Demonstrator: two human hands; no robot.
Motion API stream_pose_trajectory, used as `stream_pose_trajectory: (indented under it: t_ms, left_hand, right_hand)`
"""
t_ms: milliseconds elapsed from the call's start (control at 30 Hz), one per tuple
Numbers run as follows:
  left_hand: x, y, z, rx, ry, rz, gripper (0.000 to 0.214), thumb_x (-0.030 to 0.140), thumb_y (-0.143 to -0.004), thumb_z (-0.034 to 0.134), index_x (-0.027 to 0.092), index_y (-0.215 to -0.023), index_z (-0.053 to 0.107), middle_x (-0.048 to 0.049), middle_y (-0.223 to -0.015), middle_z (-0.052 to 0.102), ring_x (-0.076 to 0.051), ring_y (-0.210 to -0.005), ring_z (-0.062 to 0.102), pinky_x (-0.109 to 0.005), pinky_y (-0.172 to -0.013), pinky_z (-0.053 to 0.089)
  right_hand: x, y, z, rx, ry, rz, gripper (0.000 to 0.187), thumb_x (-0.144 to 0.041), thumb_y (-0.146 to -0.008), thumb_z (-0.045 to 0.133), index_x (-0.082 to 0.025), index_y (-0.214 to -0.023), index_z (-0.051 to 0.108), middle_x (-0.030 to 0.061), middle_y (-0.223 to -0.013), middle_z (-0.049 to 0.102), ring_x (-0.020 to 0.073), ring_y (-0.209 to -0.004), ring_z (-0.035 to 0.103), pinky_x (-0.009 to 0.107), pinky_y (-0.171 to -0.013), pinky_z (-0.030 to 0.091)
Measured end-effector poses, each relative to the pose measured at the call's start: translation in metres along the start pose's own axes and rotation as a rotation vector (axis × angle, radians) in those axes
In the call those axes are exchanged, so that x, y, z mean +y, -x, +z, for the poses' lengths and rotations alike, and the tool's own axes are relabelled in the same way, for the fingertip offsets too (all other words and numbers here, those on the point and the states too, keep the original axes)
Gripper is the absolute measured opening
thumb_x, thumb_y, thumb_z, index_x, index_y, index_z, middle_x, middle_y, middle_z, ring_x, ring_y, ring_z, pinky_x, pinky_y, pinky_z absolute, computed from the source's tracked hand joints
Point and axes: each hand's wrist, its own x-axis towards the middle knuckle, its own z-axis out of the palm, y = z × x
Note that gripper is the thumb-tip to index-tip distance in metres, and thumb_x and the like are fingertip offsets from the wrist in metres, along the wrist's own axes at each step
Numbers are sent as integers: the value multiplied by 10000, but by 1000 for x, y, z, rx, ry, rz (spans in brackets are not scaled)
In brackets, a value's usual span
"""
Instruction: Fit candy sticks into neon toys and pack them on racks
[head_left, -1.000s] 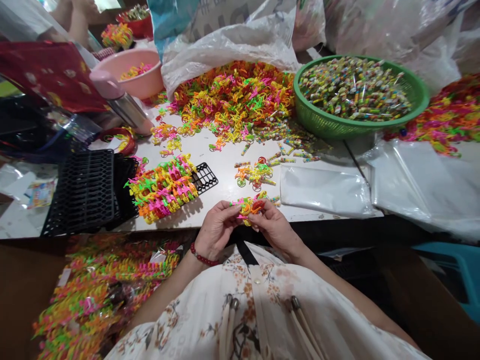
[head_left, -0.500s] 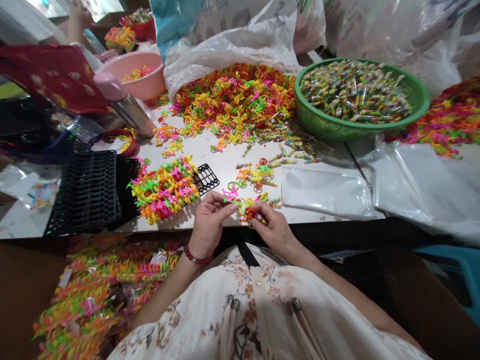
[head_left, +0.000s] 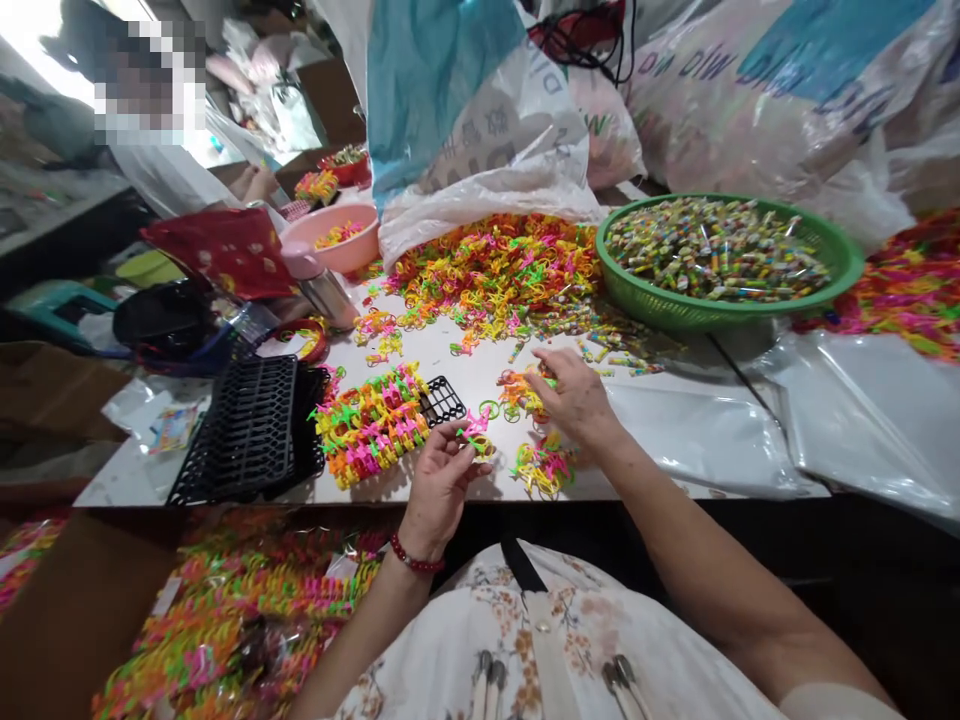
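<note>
Left hand [head_left: 437, 487] pinches a pink plastic piece [head_left: 475, 424], black rack [head_left: 444, 400] just beyond that grip; right hand [head_left: 579, 402] curls at a loose cluster [head_left: 514, 388] farther right, hold not determinable.

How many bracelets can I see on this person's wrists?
1: the red beaded bracelet, on the wrist of the left hand. None shows on the right hand's wrist.

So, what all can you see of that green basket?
The green basket is wide and rounded, seemingly plastic, with a smooth rim and perforated wall. It stands upright on the white table, towards the right, heaped with small multicoloured tubes in shiny wrapping. Neither the left hand nor the right hand touches it.
</note>
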Motion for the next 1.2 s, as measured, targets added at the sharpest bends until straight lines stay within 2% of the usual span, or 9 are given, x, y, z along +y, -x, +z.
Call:
stream_pose_trajectory:
  t_ms: [167, 267, 400, 533, 600, 667, 767, 1033, 1200]
  left_hand:
    - [2, 1, -5, -70, -122, 50, 332, 280, -760, 745, 209, -1059, 619, -27, -951, 647, -121, -823, 631, -250, -745, 527]
    - [0, 0, -1, -20, -228, 89, 362, 307, -762, 744, 207, -1086, 618, -51, -1049, 656, -139, -917, 636, -268, -833, 510]
    - [-2, 1, 7, 162, -250, 19, 423, 469, -770, 709, 179, -1058, 600, -54, -974, 670, -132, -834, 653, -250, -749, 509]
    - [-3, 3, 12, -11, -68, -207, 444, 574, -759, 673, 145, -844, 596, 11, -715, 594, -77, -588, 541, -198, -539, 427]
    - [-6, 3, 11, -39, 15, -268, 421, 519, -705, 750, 146, -776, 568, 38, -675, 550, -61, -560, 494, -188, -516, 406]
    - [-11, 1, 7, 5, 25, -276, 415, 443, -640, 817, 144, -756, 553, 55, -641, 523, -52, -536, 464, -182, -497, 387]
    - [-15, -3, 3, 106, -23, -195, 406, 416, -630, 821, 148, -755, 542, 65, -616, 506, -47, -515, 438, -182, -489, 377]
    - [-14, 0, 15, 117, -100, -45, 381, 465, -713, 747, 158, -720, 519, 56, -583, 517, -51, -495, 431, -189, -474, 349]
    - [-18, 4, 21, 112, -85, -55, 376, 451, -720, 742, 167, -707, 496, 72, -563, 497, -38, -452, 377, -175, -427, 268]
  right_hand:
    - [-18, 36, 19, -328, -525, 261, 418, -498, -831, 624, -188, -1109, 663, 17, -808, 652, 140, -645, 570, 276, -615, 474]
    - [-23, 51, 21, -289, -648, 228, 319, -465, -821, 653, -204, -1003, 670, -7, -802, 635, 122, -648, 548, 248, -612, 450]
    - [-28, 68, 14, -117, -368, 29, 193, -353, -879, 611, -230, -1016, 669, 12, -813, 627, 131, -640, 513, 253, -600, 409]
    - [-29, 92, 15, -278, -65, -306, 248, -231, -914, 524, -258, -1097, 688, 50, -774, 621, 169, -682, 536, 278, -638, 409]
    - [-30, 102, 18, -338, -40, -368, 284, -203, -918, 494, -254, -1128, 679, 55, -750, 617, 179, -695, 546, 286, -653, 419]
    - [-31, 106, 19, -371, -98, -315, 346, -201, -917, 491, -236, -1240, 607, 66, -823, 643, 188, -749, 572, 301, -697, 445]
    - [-32, 105, 14, -353, -233, -68, 423, -248, -936, 474, -203, -1356, 475, 77, -935, 669, 188, -792, 600, 329, -746, 472]
    - [-24, 100, 8, -385, -495, 206, 363, -360, -948, 465, -206, -1266, 547, 24, -861, 682, 152, -734, 592, 303, -696, 468]
    - [-23, 104, 15, -348, -599, 271, 214, -384, -914, 540, -204, -1025, 574, 18, -846, 680, 138, -708, 582, 263, -634, 446]
